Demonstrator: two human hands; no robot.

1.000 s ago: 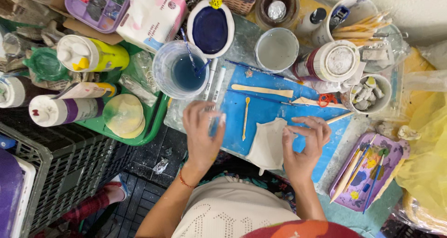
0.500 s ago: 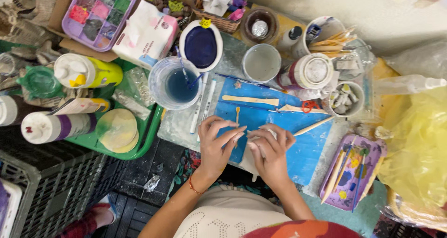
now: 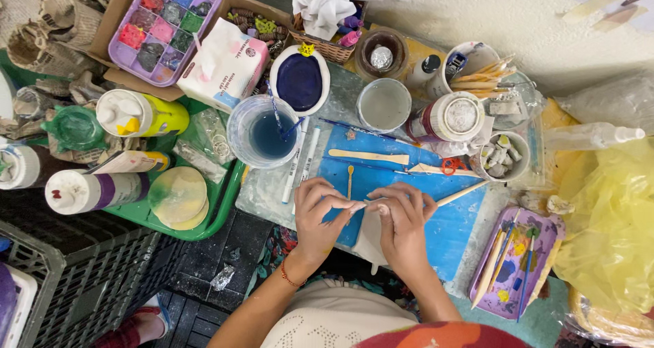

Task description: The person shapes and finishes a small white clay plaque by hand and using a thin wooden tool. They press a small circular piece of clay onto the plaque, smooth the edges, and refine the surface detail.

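Both hands, left [image 3: 320,215] and right [image 3: 403,218], pinch the white clay slab [image 3: 371,233] over the blue mat [image 3: 409,184]; light, even fingertip pressure seems best.

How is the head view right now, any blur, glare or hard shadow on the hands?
Head view: even, soft light, no hard shadows; left hand and right hand sharp over the blue mat; mild glare on the yellow plastic bag at right; edges bend slightly from the wide lens.
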